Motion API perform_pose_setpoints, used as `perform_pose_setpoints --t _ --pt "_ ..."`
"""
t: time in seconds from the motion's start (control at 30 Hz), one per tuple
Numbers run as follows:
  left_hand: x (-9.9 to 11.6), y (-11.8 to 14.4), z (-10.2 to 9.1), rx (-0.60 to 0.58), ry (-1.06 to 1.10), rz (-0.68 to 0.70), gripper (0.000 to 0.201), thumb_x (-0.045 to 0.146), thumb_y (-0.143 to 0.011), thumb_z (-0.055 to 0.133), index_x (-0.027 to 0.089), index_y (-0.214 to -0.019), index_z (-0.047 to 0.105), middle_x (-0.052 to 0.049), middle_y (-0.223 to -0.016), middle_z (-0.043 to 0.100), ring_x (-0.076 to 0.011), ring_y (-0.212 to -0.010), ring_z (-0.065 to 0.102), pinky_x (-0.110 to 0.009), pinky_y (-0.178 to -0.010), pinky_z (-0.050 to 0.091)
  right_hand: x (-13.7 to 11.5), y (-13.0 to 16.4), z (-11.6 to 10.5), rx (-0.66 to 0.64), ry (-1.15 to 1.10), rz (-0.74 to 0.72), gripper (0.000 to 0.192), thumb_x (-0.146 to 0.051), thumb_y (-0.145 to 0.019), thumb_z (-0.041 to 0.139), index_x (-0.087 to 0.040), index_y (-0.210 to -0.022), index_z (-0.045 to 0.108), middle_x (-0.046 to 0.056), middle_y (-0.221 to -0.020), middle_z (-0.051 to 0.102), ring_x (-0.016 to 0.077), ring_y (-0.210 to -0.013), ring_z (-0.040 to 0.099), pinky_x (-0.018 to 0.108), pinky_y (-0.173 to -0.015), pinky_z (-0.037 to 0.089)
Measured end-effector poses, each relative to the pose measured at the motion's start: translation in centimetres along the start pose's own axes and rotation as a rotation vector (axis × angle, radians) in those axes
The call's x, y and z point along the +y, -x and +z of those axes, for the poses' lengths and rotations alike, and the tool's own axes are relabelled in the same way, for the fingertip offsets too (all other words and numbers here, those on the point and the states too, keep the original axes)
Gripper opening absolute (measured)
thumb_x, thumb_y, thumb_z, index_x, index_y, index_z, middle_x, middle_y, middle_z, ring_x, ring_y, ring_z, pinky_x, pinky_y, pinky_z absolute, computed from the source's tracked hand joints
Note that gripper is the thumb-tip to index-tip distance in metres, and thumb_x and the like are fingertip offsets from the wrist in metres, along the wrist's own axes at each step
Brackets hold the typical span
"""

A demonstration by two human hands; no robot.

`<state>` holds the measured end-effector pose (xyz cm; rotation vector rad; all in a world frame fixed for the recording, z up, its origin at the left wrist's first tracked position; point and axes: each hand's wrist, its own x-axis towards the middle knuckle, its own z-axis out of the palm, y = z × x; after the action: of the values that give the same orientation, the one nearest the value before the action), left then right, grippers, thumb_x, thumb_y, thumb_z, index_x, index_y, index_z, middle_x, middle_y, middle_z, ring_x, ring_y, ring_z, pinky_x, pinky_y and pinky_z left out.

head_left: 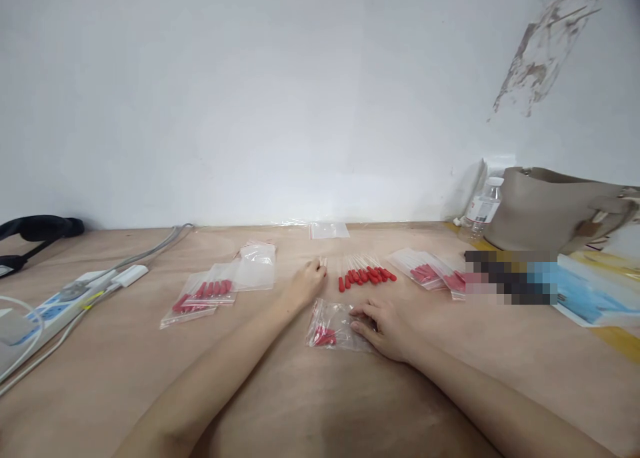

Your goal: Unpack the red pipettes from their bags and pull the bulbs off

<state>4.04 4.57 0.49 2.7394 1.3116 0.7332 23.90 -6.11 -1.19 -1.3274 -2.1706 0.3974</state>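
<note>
My left hand (309, 281) lies on the wooden table (300, 405) with its fingers curled around a thin white stick at the left end of a row of loose red-tipped sticks (367, 275). My right hand (387, 326) presses flat on a small clear zip bag (333, 327) that holds a few red-tipped sticks, just in front of the row.
Filled clear bags (200, 297) lie at the left, empty bags (257, 265) behind them, more filled bags (430, 271) at the right. A flat bag (329, 230) rests by the wall. A power strip (60, 301) with cables is far left; a water bottle (483, 208) and beige bag (555, 208) far right.
</note>
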Motion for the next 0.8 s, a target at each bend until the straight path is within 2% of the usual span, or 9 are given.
perform_pose_setpoints --t 0.13,0.27,0.37,0.43,0.5,0.57,0.63,0.7,0.8 --pt "0.4 -0.7 0.4 -0.055 0.051 0.045 0.014 0.019 -0.081 0.048 0.016 -0.092 0.057 -0.007 -0.088 0.051 -0.018 -0.081 0.052 -0.031 -0.078 0.043 0.0 0.0 0.0 -0.002 -0.001 -0.004 0.026 -0.037 -0.081 0.047 -0.021 -0.097 0.061 0.004 -0.083 0.058 0.0152 -0.074 0.052 0.029 -0.069 0.038" --pt "0.0 -0.6 -0.3 -0.168 0.252 0.038 0.043 0.028 -0.073 0.061 0.016 -0.112 0.049 -0.007 -0.099 0.049 -0.0144 -0.074 0.055 -0.029 -0.071 0.048 -0.1 0.0 -0.1 0.0 0.008 -0.007 0.027 -0.038 -0.081 0.047 -0.02 -0.097 0.061 0.005 -0.083 0.058 0.0154 -0.074 0.053 0.03 -0.069 0.038" --pt "-0.3 0.1 -0.6 -0.222 0.474 -0.007 0.047 0.027 -0.07 0.063 0.017 -0.114 0.049 -0.008 -0.106 0.046 -0.0155 -0.08 0.056 -0.029 -0.073 0.049 -0.1 0.0 -0.2 0.003 0.015 -0.004 0.028 -0.039 -0.081 0.047 -0.02 -0.096 0.061 0.005 -0.083 0.058 0.0151 -0.073 0.052 0.03 -0.07 0.038" --pt "-0.4 0.9 -0.5 -0.132 0.56 -0.04 0.038 0.024 -0.073 0.058 0.017 -0.111 0.051 -0.008 -0.107 0.045 -0.0156 -0.086 0.056 -0.03 -0.077 0.048 -0.1 0.0 -0.2 0.003 0.017 0.002 0.027 -0.039 -0.081 0.048 -0.021 -0.096 0.061 0.004 -0.082 0.057 0.015 -0.072 0.052 0.03 -0.069 0.038" --pt "-0.5 2.1 -0.3 0.015 0.606 -0.104 0.03 0.022 -0.077 0.053 0.017 -0.106 0.053 -0.008 -0.106 0.046 -0.0147 -0.087 0.055 -0.03 -0.08 0.047 0.0 0.0 -0.1 -0.003 0.008 0.005 0.027 -0.039 -0.081 0.048 -0.022 -0.096 0.061 0.004 -0.081 0.057 0.015 -0.072 0.052 0.029 -0.068 0.038" --pt "-0.4 3.5 -0.3 0.153 0.601 -0.187 0.021 0.023 -0.079 0.05 0.016 -0.098 0.055 -0.007 -0.1 0.05 -0.0145 -0.085 0.054 -0.03 -0.078 0.047 0.1 -0.1 -0.1 -0.014 -0.009 0.004 0.027 -0.039 -0.082 0.046 -0.022 -0.096 0.061 0.004 -0.082 0.057 0.015 -0.073 0.052 0.029 -0.068 0.038" --pt "-0.1 5.2 -0.7 0.215 0.565 -0.235 0.015 0.025 -0.079 0.051 0.015 -0.088 0.057 -0.004 -0.087 0.053 -0.0141 -0.078 0.053 -0.028 -0.071 0.046 0.0 -0.1 -0.2 -0.027 -0.023 0.003 0.029 -0.04 -0.083 0.044 -0.021 -0.097 0.061 0.005 -0.082 0.057 0.0151 -0.073 0.052 0.029 -0.069 0.038" --pt "0.4 6.8 -1.5 0.175 0.556 -0.216 0.014 0.028 -0.078 0.053 0.015 -0.079 0.058 -0.003 -0.076 0.053 -0.0131 -0.071 0.052 -0.026 -0.065 0.045 -0.2 0.0 -0.5 -0.046 -0.026 -0.002 0.032 -0.043 -0.081 0.045 -0.021 -0.099 0.06 0.005 -0.083 0.057 0.0155 -0.073 0.052 0.03 -0.07 0.038" --pt "1.4 8.5 -2.9 -0.01 0.619 -0.087 0.017 0.028 -0.081 0.051 0.015 -0.08 0.062 -0.005 -0.081 0.057 -0.0137 -0.074 0.054 -0.025 -0.068 0.044 -0.5 0.1 -1.0 -0.087 -0.024 -0.014 0.041 -0.05 -0.074 0.053 -0.022 -0.103 0.058 0.005 -0.087 0.056 0.017 -0.078 0.052 0.032 -0.074 0.038"
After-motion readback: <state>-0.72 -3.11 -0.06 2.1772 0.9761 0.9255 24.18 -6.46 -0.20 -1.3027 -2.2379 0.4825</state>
